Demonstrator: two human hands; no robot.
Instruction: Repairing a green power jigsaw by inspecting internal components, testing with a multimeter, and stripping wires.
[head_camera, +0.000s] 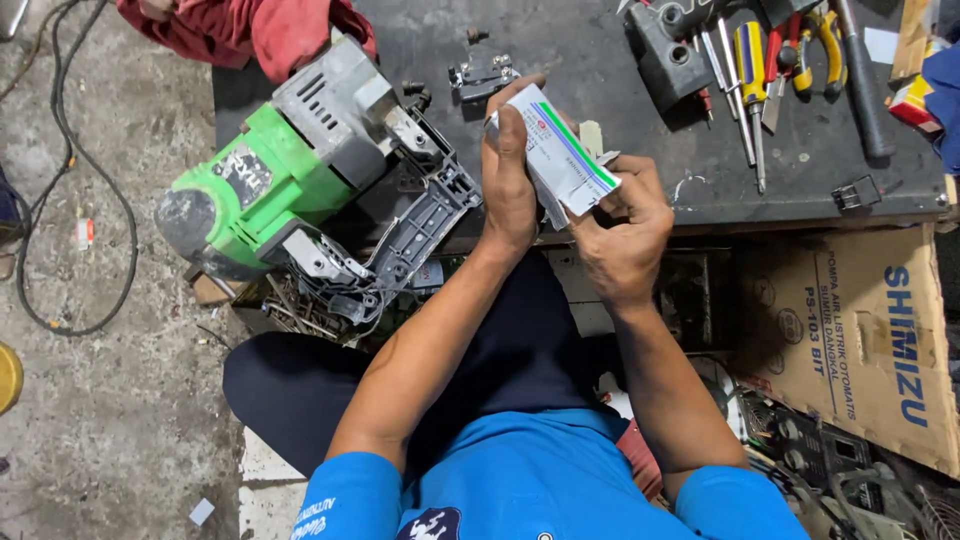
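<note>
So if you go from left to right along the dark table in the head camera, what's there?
Green power tool → small white box held by left hand and right hand → yellow-handled screwdriver → hammer.

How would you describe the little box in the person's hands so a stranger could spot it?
Start at the dark workbench, then move to its near edge, right of the green power tool. Both hands, left hand and right hand, hold a small white box there. Unlike the tools around it, it is white cardboard with a green stripe.

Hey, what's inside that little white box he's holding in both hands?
Not visible. The small white box is held in the left hand and right hand; the right fingers work at its torn lower flap, and the hands and cardboard hide the contents.
</note>
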